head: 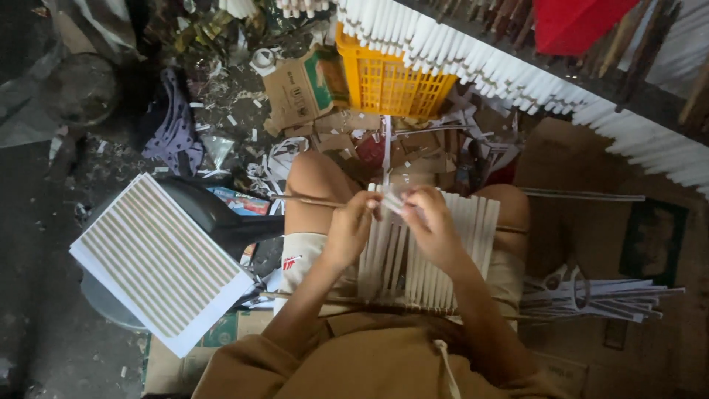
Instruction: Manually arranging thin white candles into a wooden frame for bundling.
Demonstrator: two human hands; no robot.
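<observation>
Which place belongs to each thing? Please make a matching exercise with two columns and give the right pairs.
Things:
1. yellow crate
2. finished panel of white strips
3. scissors
4. rack of white strips

Places:
A. on the person's lap, under both hands
B. top of the picture, among cardboard scraps
C. right of the lap, on a bundle of strips
D. left of the person's knee

Pairs: 1-B, 2-D, 3-C, 4-A

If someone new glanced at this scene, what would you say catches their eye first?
Probably the left hand and right hand pinching a white strip over a frame of white slats on the lap. Next, the yellow crate at top, and the finished slat panel at left.
</observation>
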